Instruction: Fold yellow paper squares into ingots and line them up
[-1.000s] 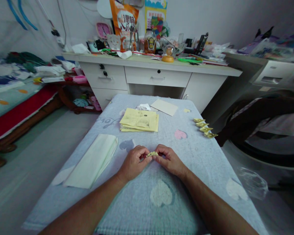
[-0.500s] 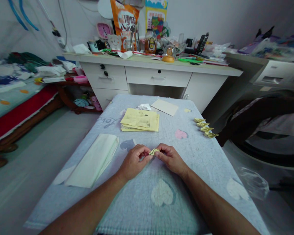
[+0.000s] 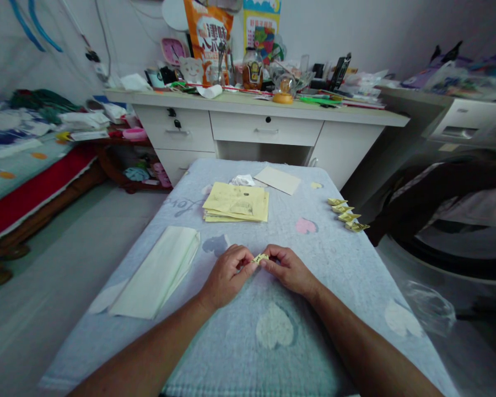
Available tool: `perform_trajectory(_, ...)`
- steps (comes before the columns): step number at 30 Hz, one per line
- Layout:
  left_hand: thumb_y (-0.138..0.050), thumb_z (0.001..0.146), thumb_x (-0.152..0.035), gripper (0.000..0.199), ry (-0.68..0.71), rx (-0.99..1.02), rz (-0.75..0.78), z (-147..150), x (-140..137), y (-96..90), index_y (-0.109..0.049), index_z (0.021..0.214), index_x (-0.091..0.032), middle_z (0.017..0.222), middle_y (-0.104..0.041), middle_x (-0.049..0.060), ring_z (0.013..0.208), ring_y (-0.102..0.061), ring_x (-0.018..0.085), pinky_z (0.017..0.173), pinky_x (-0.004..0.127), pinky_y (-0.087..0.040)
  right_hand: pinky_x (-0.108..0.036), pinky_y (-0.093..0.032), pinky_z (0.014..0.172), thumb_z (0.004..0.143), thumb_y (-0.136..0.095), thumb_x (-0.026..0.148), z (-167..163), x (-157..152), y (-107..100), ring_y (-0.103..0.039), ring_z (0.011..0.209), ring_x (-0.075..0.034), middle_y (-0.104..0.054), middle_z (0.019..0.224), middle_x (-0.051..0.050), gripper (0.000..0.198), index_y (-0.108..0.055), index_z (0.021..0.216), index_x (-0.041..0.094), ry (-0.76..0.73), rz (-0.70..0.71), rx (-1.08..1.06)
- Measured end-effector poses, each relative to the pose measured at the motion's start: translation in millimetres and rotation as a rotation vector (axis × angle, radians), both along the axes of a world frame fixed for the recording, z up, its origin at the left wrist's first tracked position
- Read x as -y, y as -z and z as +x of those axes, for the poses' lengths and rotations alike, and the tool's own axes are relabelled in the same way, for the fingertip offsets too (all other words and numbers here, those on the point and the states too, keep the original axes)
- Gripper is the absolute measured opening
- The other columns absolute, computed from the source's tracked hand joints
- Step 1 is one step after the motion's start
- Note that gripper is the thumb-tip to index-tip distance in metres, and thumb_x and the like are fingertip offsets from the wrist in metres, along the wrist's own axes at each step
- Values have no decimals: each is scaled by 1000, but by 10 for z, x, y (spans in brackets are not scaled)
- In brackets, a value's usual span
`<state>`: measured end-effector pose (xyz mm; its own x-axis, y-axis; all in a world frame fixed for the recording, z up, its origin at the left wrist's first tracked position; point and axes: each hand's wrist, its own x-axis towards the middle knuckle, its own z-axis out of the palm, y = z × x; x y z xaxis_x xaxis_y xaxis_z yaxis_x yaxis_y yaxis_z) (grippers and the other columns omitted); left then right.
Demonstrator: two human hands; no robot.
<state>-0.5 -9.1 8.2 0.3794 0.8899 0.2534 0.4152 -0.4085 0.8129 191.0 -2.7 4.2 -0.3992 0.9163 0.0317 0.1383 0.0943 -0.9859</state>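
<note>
A small folded piece of yellow paper [image 3: 260,257] is pinched between both hands above the cloth-covered table [image 3: 330,270]. My left hand [image 3: 230,274] grips its left end with thumb and fingers. At the other end, my right hand [image 3: 287,268] does the same, and the fingertips cover part of the paper. Beyond the hands lies a stack of yellow paper sheets [image 3: 236,202], the top one with dark print. Several folded yellow paper pieces [image 3: 348,215], boat-like in shape, form a row at the table's right edge.
Left of my hands lies a folded pale green sheet [image 3: 157,273]. Behind the stack are a crumpled white tissue [image 3: 242,180] and a beige card [image 3: 278,180]. A cluttered white desk [image 3: 268,129] borders the table's far side; a washing machine [image 3: 458,127] stands right.
The folded yellow paper has tilted slightly between the fingertips, and both hands sit a touch lower in view. Both hands keep their pinch on it.
</note>
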Motion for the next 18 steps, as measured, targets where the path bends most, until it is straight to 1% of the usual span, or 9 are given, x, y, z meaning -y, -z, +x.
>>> perform_trajectory(4,-51,90,-30,19,5,14,-27,-4,3,6,-53,75,-18,72,-52,-1,73,-50,14,68,26,-38,-23,-35,62,81,-64,50,-8,-5,10,-42,64,-11,-49,66,3,35,-60,76,16,10,6,7)
perform_trajectory(8,-55,87,-29,16,-6,-15,-38,6,-4,22,-54,76,-18,73,-53,0,72,-51,14,64,25,-38,-24,-35,62,82,-62,52,-19,6,8,-42,63,-11,-48,65,3,37,-59,73,16,22,28,27)
perform_trajectory(14,-54,86,-31,20,-18,-21,-55,30,-7,8,-52,71,-18,69,-52,-1,69,-49,14,63,25,-37,-24,-34,61,82,-61,52,-29,24,-27,-41,62,-11,-47,63,3,38,-58,71,16,14,33,24)
perform_trajectory(18,-54,86,-30,21,-20,29,-86,26,-10,12,-52,70,-17,68,-50,-1,68,-48,14,63,25,-37,-24,-34,61,82,-61,52,-27,17,-33,-41,63,-11,-47,64,3,37,-59,72,17,9,28,21)
